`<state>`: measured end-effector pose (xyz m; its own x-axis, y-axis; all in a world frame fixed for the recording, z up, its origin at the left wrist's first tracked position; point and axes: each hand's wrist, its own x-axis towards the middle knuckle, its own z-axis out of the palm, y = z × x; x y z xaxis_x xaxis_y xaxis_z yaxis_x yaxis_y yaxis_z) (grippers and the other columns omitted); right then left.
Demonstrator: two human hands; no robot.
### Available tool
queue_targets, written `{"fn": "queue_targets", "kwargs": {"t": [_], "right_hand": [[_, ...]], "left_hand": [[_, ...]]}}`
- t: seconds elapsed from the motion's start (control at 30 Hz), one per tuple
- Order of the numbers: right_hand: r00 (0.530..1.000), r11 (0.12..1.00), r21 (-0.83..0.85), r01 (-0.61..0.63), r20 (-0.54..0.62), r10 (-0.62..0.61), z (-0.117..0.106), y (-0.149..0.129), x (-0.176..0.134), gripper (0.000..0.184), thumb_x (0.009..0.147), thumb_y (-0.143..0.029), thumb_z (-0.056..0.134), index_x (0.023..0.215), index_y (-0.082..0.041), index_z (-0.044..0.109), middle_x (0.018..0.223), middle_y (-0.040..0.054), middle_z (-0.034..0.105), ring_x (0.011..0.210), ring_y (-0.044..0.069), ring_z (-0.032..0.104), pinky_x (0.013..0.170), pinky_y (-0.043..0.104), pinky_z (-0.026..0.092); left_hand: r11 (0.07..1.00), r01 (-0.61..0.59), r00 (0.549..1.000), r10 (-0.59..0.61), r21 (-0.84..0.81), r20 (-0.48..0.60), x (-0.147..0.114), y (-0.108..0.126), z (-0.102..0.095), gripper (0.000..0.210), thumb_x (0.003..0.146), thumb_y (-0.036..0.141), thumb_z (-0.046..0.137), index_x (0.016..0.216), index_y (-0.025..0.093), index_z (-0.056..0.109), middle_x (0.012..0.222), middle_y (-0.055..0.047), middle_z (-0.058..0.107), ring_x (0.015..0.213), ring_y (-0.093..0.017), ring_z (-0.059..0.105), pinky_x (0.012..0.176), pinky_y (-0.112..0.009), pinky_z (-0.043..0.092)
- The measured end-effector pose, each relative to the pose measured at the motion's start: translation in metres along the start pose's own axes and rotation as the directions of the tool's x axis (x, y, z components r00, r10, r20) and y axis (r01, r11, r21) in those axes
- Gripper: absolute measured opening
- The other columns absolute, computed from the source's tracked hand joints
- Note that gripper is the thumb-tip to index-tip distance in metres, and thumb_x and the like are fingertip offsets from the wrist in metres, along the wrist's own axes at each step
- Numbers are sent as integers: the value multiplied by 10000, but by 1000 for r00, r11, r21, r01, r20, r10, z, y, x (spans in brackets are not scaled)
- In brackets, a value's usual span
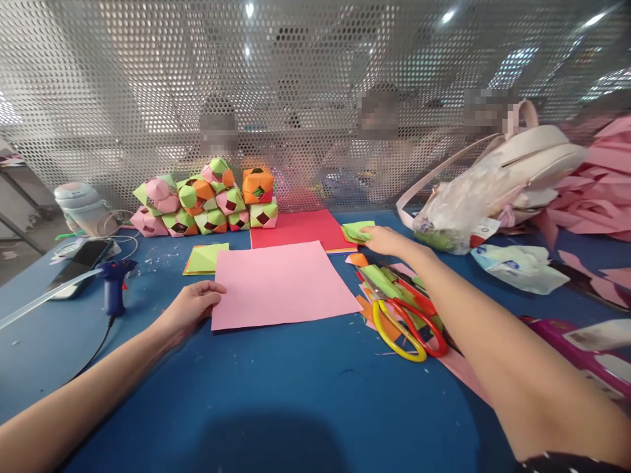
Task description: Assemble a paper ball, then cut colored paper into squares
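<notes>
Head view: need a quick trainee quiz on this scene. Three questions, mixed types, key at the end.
1. Multiple choice. What does the left hand touch?
A) the phone
B) the pink sheet
C) the glue gun

2. True or false. The scissors have one yellow and one red handle.

3. Short answer. What colour is the top of the paper that the right hand touches?

Key: 1. B; 2. True; 3. Green.
</notes>
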<state>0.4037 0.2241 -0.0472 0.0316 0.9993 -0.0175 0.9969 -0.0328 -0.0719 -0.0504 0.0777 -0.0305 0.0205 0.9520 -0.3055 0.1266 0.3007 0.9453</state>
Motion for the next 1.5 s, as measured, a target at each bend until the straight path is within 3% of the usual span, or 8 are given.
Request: {"fn": "queue_targets", "kwargs": {"t": [0.4, 0.7, 0.83, 0.97, 1.07, 1.2, 1.37, 1.5], "right_hand": [[997, 990, 141, 6, 71, -16, 7, -19, -50, 314, 931, -403, 574, 1139, -172, 613, 1136, 68, 637, 961, 196, 634, 827, 400, 542], [974, 975, 199, -95, -186, 133, -4, -8, -49, 406, 940, -510, 504, 1057, -153, 657, 972, 52, 694, 905, 213, 663, 805, 383, 532], [927, 968, 152, -197, -293, 235, -7, -6, -31, 363, 940, -431, 546, 1187, -169, 594, 1150, 86, 640, 1002, 215, 631, 864, 434, 524], [926, 966, 122, -226, -281, 252, -4, -10, -16, 350, 930, -384, 579, 1213, -177, 576, 1218, 87, 602, 1027, 213, 616, 866, 437, 530], [942, 972, 106, -210, -245, 230, -4, -15, -16, 383, 927, -431, 564, 1196, -159, 586, 1194, 105, 619, 1032, 229, 620, 870, 446, 518], [942, 986, 83, -144, -293, 162, -10, -22, -39, 490, 940, -446, 453, 1245, -84, 576, 1261, 229, 590, 1177, 354, 556, 916, 470, 461], [979, 992, 94, 79, -192, -60, -6, -34, -103, 337, 858, -385, 518, 1113, -229, 674, 1190, 80, 683, 1062, 290, 640, 867, 392, 500], [953, 954, 122, 274, -171, -252, 4, -59, -167, 276, 877, -363, 489, 1038, -258, 687, 1201, 60, 679, 1148, 265, 603, 996, 397, 461]], "left_hand": [[999, 23, 1000, -23, 38, -3, -13, 1, -7, 282, 552, 259, 711, 808, 152, 656, 635, 17, 593, 541, -93, 518, 487, -189, 353], [991, 59, 998, -63, 116, 29, -27, 3, -9, 305, 550, 294, 710, 815, 150, 661, 648, 0, 597, 559, -109, 509, 497, -199, 350], [988, 60, 997, -67, 145, 40, -28, 4, -9, 310, 542, 310, 707, 805, 154, 660, 639, 5, 584, 553, -110, 498, 502, -203, 337], [987, 69, 996, -76, 144, 44, -29, 3, -9, 335, 531, 336, 727, 803, 152, 659, 656, 3, 591, 577, -111, 505, 526, -201, 339], [988, 43, 998, -50, 146, 45, -31, 1, -9, 349, 543, 369, 744, 800, 150, 658, 681, 0, 600, 597, -108, 501, 535, -198, 331], [985, 8, 999, -17, 173, 48, -31, -3, -10, 369, 551, 379, 761, 827, 153, 663, 664, 15, 589, 588, -104, 480, 532, -199, 309], [982, -10, 999, 3, 190, 35, -33, -3, -10, 333, 561, 327, 760, 836, 158, 674, 630, 38, 560, 548, -89, 451, 504, -198, 282], [995, 56, 997, -60, 80, 52, -39, 2, -4, 308, 558, 251, 750, 837, 154, 659, 660, 20, 587, 557, -92, 499, 501, -200, 325]]}}
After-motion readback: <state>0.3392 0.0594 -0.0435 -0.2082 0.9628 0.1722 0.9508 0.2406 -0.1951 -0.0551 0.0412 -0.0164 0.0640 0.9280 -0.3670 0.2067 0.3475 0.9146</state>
